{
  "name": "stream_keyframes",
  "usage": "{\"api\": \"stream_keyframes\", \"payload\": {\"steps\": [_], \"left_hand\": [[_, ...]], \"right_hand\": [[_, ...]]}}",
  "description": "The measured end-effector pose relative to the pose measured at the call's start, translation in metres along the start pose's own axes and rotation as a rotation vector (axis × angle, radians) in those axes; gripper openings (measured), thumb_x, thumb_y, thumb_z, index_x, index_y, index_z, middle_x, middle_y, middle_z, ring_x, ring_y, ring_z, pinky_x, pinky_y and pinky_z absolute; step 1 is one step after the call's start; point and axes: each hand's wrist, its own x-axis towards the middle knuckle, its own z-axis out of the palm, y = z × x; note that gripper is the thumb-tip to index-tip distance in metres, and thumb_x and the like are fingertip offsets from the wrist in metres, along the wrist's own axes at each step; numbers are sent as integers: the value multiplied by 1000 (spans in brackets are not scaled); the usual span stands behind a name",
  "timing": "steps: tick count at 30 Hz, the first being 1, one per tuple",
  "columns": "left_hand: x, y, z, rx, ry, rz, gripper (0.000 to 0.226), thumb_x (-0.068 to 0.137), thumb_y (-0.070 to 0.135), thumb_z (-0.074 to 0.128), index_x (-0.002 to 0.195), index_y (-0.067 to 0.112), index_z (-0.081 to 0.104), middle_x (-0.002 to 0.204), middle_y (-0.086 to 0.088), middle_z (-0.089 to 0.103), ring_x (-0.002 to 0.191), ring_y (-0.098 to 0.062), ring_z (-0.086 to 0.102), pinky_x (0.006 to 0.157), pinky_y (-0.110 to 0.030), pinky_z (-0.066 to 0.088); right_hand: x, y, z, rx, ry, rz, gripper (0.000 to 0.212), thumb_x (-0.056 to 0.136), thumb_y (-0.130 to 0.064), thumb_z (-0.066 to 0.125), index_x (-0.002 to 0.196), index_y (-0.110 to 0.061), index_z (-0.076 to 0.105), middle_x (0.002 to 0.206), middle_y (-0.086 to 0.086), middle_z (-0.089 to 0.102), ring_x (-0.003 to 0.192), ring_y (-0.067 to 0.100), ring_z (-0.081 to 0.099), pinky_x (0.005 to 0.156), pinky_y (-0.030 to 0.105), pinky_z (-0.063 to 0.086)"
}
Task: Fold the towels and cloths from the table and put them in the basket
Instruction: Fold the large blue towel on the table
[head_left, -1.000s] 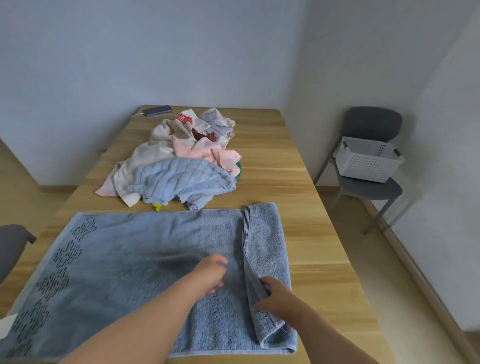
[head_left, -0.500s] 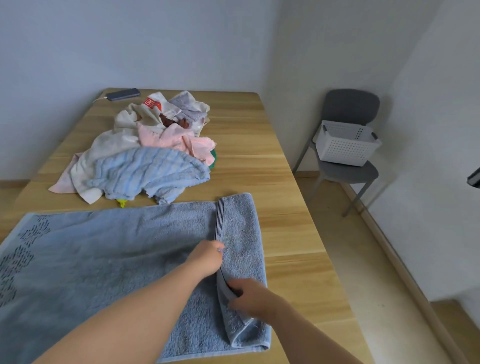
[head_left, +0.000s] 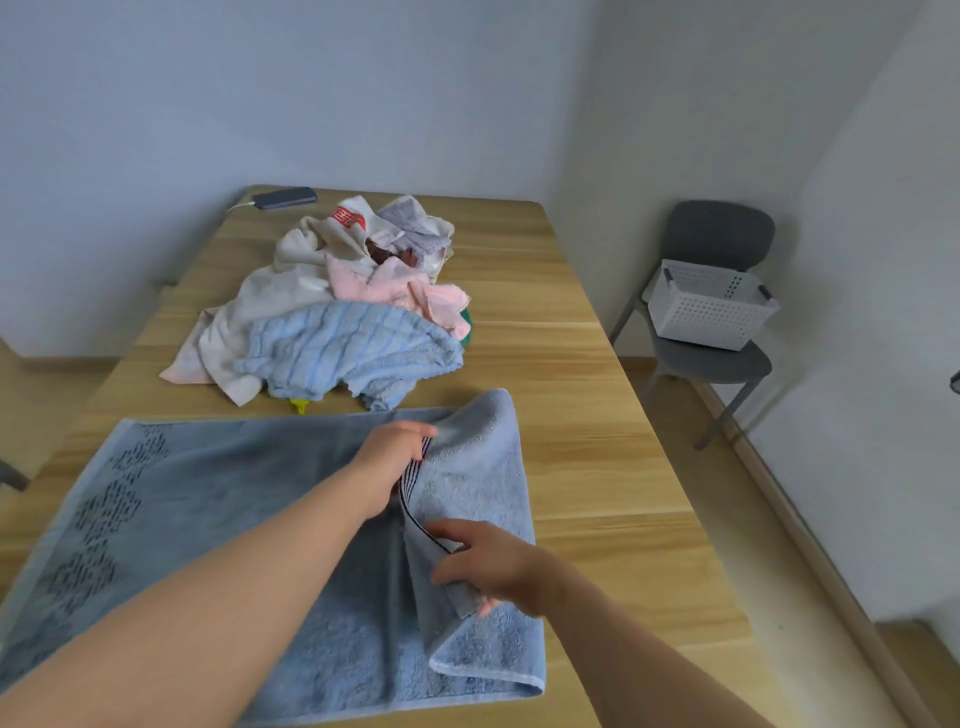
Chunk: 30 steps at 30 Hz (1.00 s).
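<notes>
So both hands are on the big blue towel (head_left: 218, 519), which is spread flat across the near end of the bench (head_left: 597, 467) with its right end flipped over into a flap. The left hand (head_left: 397, 457) has its fingers curled round the dark striped hem of that flap, up near the far edge of the towel, and the flap is lifted a bit there. The right hand (head_left: 491, 566) is just nearer to the person than the left one, pinching the same hem between thumb and fingers, and the flap's near corner lies flat on the towel right below it. Everything to the left of the left hand is the rest of the towel, lying smooth, with a dark dashed pattern running along its far left end. Just beyond the left hand sits the pile of unfolded cloths (head_left: 311, 291): a light blue striped towel (head_left: 348, 348) closest to the hand, a pink cloth (head_left: 400, 293) behind it and a white cloth with a red print (head_left: 349, 217) further back. Past the pile, at the far end of the bench, there's a dark phone (head_left: 285, 198) with a cable plugged in. The white basket (head_left: 711, 312) is well off to the right of the right hand, sitting on a grey chair (head_left: 722, 234) by the wall, apart from the bench.
</notes>
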Motion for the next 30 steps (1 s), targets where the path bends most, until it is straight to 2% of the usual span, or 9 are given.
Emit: {"api": "stream_keyframes", "payload": {"steps": [4,7,13,18,20,21,23,26,30], "left_hand": [[-15,-15,-74,-13,95,167,31,87,-1,50,104,20,66,127,-7,55,110,-16,53,90,-25,40],[-27,-33,-131,33,113,271,35,87,0,56,117,18,62,131,-3,54,128,-17,44,96,-22,34],[-35,-71,-228,113,122,263,48,88,-3,50,128,22,54,143,-4,43,137,-17,34,102,-27,31],[-28,-109,-279,193,183,200,45,89,1,51,129,22,53,144,-3,43,135,-19,37,102,-29,32],[-24,-124,-289,226,193,128,47,90,4,53,133,20,48,137,-1,49,123,-19,48,93,-28,39],[-23,-132,-291,258,179,96,48,90,5,55,135,19,46,124,2,55,104,-15,55,80,-24,42],[-26,-147,-293,348,113,20,51,89,7,58,137,16,43,110,3,56,75,-6,50,65,-18,39],[-27,-165,-284,539,24,-93,56,87,19,63,138,25,40,145,-8,37,122,-27,45,101,-33,40],[-27,-164,-256,755,21,-66,51,88,31,58,136,32,40,153,-6,24,140,-28,24,112,-33,20]], "right_hand": [[13,-39,51,65,-47,-24,57,86,-6,54,136,-32,47,114,-1,55,83,21,60,52,22,49],[26,-65,96,72,-85,-36,55,86,-3,52,128,-38,50,115,3,56,91,26,58,59,26,50],[50,-106,183,77,-120,-60,56,88,0,50,136,-29,47,108,0,56,88,21,57,64,26,50],[72,-117,235,39,-112,-54,54,90,-7,54,140,-24,42,79,-1,57,48,5,53,46,14,45],[76,-116,243,14,-117,-55,51,92,-22,58,140,-26,42,79,0,58,58,8,51,59,19,47],[80,-114,246,-8,-78,-60,49,92,-28,58,138,-26,43,89,1,58,66,9,51,67,23,47],[88,-107,244,-167,134,-51,46,92,-34,54,137,-27,45,112,3,56,85,11,53,84,30,47],[88,-85,226,-622,414,42,50,93,-36,44,143,-34,34,145,-1,37,130,23,35,109,42,28],[71,-46,199,-664,360,166,60,93,-33,42,148,-35,18,158,-10,4,144,25,5,114,49,16]]}}
